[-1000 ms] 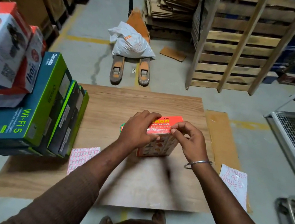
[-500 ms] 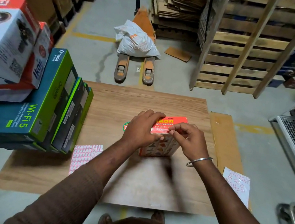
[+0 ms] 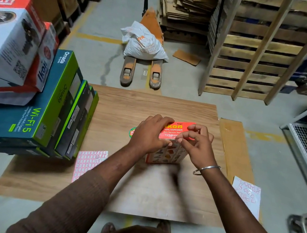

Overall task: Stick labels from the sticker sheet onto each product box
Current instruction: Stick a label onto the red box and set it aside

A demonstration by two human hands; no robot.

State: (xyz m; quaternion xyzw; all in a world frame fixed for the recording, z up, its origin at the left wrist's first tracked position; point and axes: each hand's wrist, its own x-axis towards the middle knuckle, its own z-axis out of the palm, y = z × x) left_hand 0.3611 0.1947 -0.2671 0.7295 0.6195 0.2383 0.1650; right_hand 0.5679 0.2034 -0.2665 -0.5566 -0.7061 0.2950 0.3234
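A red-topped cardboard tape-dispenser box (image 3: 173,139) stands mid-way on the wooden board (image 3: 130,105), left hand (image 3: 149,135) gripping its top while the right hand (image 3: 196,144), pinching a second ago, now presses fingertips there, apparently seating a label, pink-gridded sticker sheet (image 3: 88,161) nearby.

tape dispenser box (image 3: 173,139) mid-board (image 3: 150,104) – sticker sheet (image 3: 87,161) front-left | stacked boxes (image 3: 32,103) left

Hands hide part of tape dispenser box (image 3: 173,137), any label unseen
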